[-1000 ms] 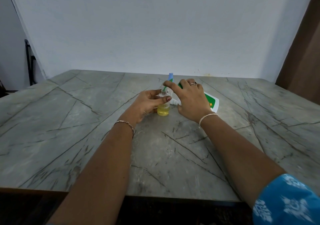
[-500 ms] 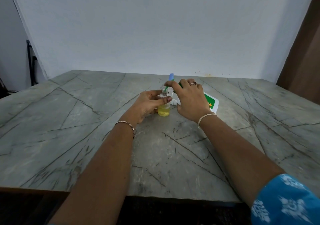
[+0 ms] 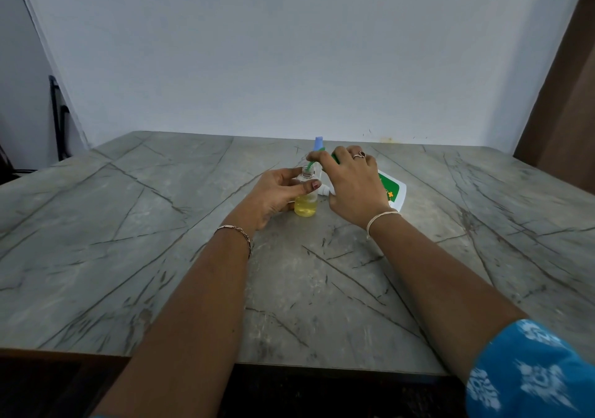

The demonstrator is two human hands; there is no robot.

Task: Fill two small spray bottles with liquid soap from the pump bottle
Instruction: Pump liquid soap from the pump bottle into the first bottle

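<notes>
Left hand (image 3: 273, 195) wraps the small spray bottle (image 3: 306, 206), pinning it upright on the desk (image 3: 161, 224) so its open neck meets the green spout (image 3: 309, 165). Right hand (image 3: 351, 185) curls over the pump bottle (image 3: 391, 192), placed to press. Yellow soap fills the bottle's lower part.

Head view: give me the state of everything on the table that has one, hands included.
Spray bottle, uncapped, upright, partly filled yellow.
Pump bottle, spout at spray bottle's neck.
Blue-capped bottle, upright behind, mostly hidden.
Left hand, grips spray bottle.
Right hand, curled over pump bottle's head.
</notes>
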